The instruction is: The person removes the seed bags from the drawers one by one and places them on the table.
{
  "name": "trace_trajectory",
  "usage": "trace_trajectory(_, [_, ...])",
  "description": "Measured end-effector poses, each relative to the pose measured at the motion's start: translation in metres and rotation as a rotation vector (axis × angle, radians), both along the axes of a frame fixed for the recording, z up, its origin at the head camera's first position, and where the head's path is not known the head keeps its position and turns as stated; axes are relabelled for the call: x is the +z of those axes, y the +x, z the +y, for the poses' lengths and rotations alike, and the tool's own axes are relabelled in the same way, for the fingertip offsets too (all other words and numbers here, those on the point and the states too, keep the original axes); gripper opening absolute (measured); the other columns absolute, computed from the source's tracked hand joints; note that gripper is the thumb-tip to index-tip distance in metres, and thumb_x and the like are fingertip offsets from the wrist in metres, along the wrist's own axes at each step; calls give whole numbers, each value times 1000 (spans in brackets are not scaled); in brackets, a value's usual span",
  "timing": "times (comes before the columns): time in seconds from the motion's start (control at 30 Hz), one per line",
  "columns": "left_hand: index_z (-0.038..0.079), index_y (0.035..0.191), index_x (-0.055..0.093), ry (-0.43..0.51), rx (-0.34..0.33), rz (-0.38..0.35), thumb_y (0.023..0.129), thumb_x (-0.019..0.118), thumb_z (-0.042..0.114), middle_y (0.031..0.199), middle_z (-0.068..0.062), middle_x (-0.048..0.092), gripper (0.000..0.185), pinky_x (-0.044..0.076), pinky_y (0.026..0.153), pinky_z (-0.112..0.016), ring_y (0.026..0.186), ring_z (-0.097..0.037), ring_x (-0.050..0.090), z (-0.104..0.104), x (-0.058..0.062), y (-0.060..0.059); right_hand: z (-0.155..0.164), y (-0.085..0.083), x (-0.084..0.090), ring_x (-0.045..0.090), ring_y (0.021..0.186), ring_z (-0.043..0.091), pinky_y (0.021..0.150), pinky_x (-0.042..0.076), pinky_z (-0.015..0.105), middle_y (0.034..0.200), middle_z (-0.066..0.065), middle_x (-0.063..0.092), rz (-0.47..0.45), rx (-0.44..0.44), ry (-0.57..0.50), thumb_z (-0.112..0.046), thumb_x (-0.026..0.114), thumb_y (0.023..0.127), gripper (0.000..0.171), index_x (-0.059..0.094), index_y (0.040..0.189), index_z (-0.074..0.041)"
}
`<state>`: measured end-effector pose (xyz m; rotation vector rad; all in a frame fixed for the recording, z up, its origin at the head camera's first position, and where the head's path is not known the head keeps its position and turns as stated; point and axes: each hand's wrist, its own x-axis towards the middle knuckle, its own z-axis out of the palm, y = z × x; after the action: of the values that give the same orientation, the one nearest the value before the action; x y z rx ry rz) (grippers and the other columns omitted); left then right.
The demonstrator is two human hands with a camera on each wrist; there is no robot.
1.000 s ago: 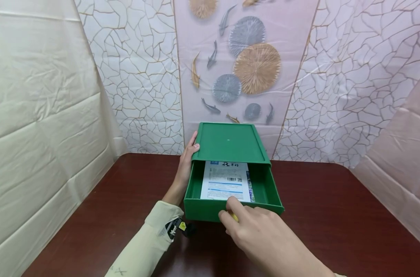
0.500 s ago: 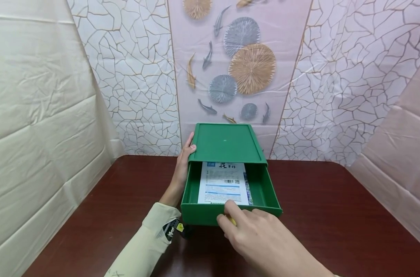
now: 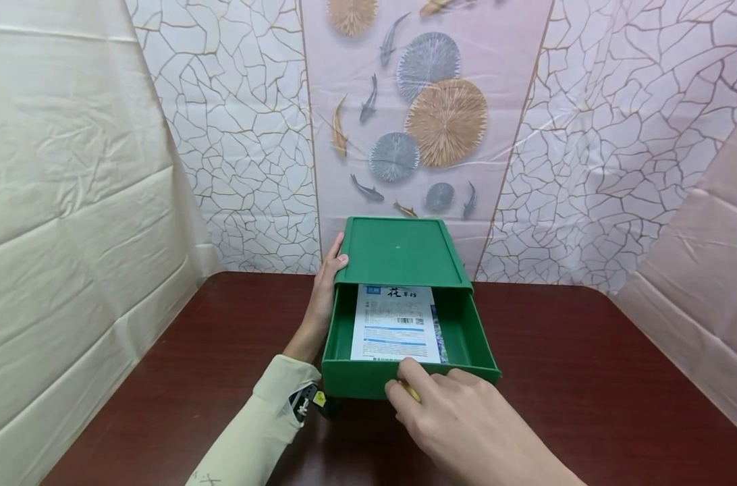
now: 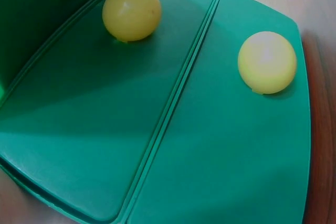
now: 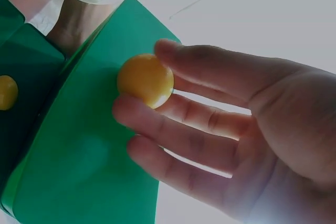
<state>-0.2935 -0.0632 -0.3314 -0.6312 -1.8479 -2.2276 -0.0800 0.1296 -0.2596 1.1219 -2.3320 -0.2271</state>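
A green plastic drawer box (image 3: 401, 251) stands at the back of the dark red table (image 3: 587, 391). Its drawer (image 3: 356, 378) is pulled out and holds a white and blue printed packet (image 3: 395, 324). My left hand (image 3: 322, 297) grips the box's left side, thumb on the top rim. My right hand (image 3: 447, 408) pinches the yellow round knob (image 3: 410, 390) on the drawer front. In the right wrist view the fingers (image 5: 210, 72) curl round that knob (image 5: 145, 80) against the green front (image 5: 79, 156). The left wrist view shows green panels (image 4: 220, 145) with two yellow balls (image 4: 131, 12) (image 4: 266, 62).
Patterned sheets (image 3: 435, 115) hang close behind the box, and plain cream sheeting (image 3: 71, 202) closes the left side. Pink sheeting (image 3: 708, 283) slopes in on the right. Bare tabletop lies on both sides of the box and in front of it.
The drawer has come a little further out toward me, so more of the packet shows. My left hand has stayed on the box's side.
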Motion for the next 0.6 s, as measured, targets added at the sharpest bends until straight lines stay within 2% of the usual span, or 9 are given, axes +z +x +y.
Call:
trace_trajectory(0.1, [25,171,21,2,-5,5,103,42,38,176,1,19,73,20,124,-61,158,-26,23,0,0,0,0,2,3,47,57,7,56,51,21,90,-5,64,11,17,-55,-28,92,82,33,72,106,-17])
trace_trajectory(0.2, [24,171,21,8,-8,13,102,41,38,175,0,19,73,20,124,-62,158,-27,23,0,0,-1,1,1,5,53,56,10,56,53,23,89,-4,68,82,68,-130,-26,93,80,36,74,108,-15])
trace_trajectory(0.3, [23,171,21,14,-9,17,103,41,38,175,-1,19,73,20,124,-61,158,-27,23,0,0,-2,3,-1,3,60,64,12,60,55,26,89,-3,69,137,137,-206,-26,75,97,14,76,104,-14])
trace_trajectory(0.33, [23,171,20,13,-9,15,103,41,38,175,0,19,73,20,124,-61,158,-27,23,0,0,-2,3,-1,3,63,69,12,64,56,27,90,-3,70,143,165,-233,-27,67,103,17,76,103,-13])
trace_trajectory(0.43, [24,171,20,4,-7,11,103,41,38,175,0,19,72,21,124,-61,158,-26,24,0,0,-3,2,-3,-1,66,81,12,73,57,29,93,-4,71,122,245,-310,-33,43,113,42,78,100,-15])
trace_trajectory(0.53, [25,171,20,-8,2,5,102,40,39,175,0,20,73,23,123,-62,157,-28,25,0,0,-2,3,-6,-1,66,87,13,78,58,31,95,-4,70,111,302,-387,-32,48,112,38,78,97,-15])
trace_trajectory(0.6, [25,171,20,-10,6,3,102,40,39,175,-1,20,73,23,122,-63,157,-29,25,1,0,-1,7,-8,2,66,91,14,81,58,33,99,-3,69,81,283,-422,-34,51,112,36,77,97,-15])
